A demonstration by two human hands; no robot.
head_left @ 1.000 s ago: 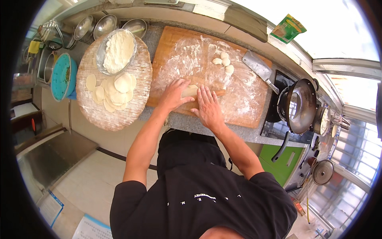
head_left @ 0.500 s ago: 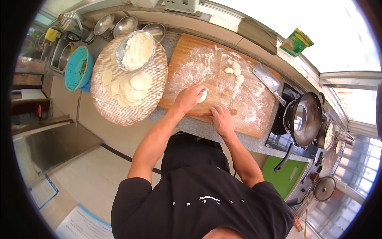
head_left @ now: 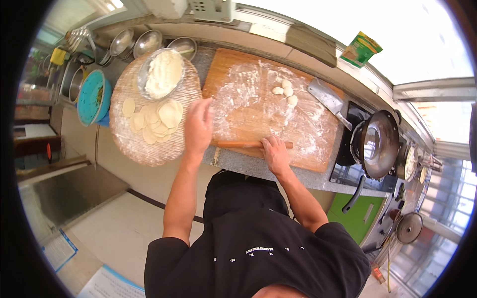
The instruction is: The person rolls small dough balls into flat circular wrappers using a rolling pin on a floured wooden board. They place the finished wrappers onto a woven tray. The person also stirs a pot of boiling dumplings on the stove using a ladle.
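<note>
My left hand point(head_left: 198, 124) is over the gap between the round tray and the board, its fingers stretched upward, slightly blurred, with nothing visible in them. On the tray point(head_left: 149, 154), beside that hand, lies an overlapping pile of thin round dough wrappers point(head_left: 158, 122). My right hand point(head_left: 275, 153) is closed over the right part of a wooden rolling pin point(head_left: 238, 144), which lies along the near edge of the floured wooden board point(head_left: 238, 119). Several small dough pieces point(head_left: 287, 91) sit farther back on the board.
A bowl of flour point(head_left: 165, 74) stands on the tray's far side. Left of it is a turquoise basin point(head_left: 92, 99); metal bowls point(head_left: 148, 43) line the back. A wide-bladed cleaver point(head_left: 325, 97) lies on the board's right. A wok point(head_left: 378, 144) sits on the cooktop at right.
My left hand has moved left from the board toward the tray. The pale dough piece at its fingers no longer shows there. My right hand stays on the rolling pin.
</note>
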